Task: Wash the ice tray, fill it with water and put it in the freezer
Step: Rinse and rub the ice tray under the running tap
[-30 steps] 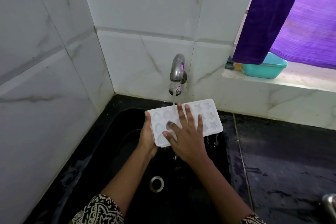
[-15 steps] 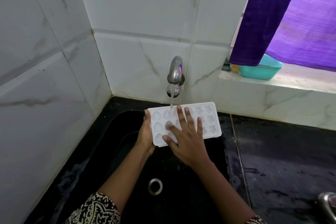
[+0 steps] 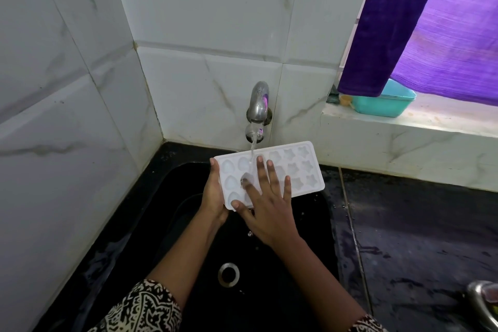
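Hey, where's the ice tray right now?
In the head view the ice tray is at centre, held over the black sink under the running tap, left hand gripping its left end, right hand flat on top.

single head-worn wide-angle cam, looking forward and steeply down from above into the black sink basin (image 3: 167, 224), facing the corner of white marble-look wall tiles (image 3: 215, 8). it's close in, the shiny steel wall tap (image 3: 258, 101) sits near mid-frame.

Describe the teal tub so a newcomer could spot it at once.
Start at the tap on the back wall, then look right along the pale ledge. The teal tub sits there, partly behind the purple curtain: the only blue-green thing around.
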`<state>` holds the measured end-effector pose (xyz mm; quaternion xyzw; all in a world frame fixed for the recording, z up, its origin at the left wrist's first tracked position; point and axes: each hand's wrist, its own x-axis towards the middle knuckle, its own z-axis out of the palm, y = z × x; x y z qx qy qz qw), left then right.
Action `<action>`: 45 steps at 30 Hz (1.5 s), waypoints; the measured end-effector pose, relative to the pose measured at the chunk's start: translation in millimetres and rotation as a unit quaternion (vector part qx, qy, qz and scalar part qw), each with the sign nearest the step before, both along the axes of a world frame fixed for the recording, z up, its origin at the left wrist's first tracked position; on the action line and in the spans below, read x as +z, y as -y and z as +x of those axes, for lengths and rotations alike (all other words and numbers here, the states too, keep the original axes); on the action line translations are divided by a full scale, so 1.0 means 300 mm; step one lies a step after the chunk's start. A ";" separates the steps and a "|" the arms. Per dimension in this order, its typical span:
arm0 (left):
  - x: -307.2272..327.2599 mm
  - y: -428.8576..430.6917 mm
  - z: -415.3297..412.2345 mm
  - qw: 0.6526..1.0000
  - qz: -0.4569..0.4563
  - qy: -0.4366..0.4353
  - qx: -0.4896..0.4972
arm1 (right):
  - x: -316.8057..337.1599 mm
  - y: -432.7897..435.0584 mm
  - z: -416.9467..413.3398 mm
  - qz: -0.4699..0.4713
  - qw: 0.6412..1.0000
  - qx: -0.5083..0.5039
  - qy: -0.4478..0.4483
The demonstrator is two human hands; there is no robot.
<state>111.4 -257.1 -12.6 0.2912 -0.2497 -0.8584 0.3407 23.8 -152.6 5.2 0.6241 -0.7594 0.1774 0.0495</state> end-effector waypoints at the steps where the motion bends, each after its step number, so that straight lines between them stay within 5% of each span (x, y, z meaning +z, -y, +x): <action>1: 0.001 0.005 0.005 1.000 -0.001 0.000 -0.001 | 0.001 0.001 -0.007 0.007 1.000 0.007 0.008; 19: -0.015 -0.019 0.029 1.000 0.013 -0.022 -0.010 | 0.053 -0.023 -0.054 0.024 0.998 0.029 -0.055; 29: -0.050 -0.047 0.003 1.000 0.031 0.004 0.003 | 0.003 -0.104 -0.026 0.074 0.987 0.006 0.145; 45: -0.019 -0.013 0.001 0.999 0.023 -0.015 0.023 | 0.007 -0.054 -0.001 0.043 0.998 0.036 0.007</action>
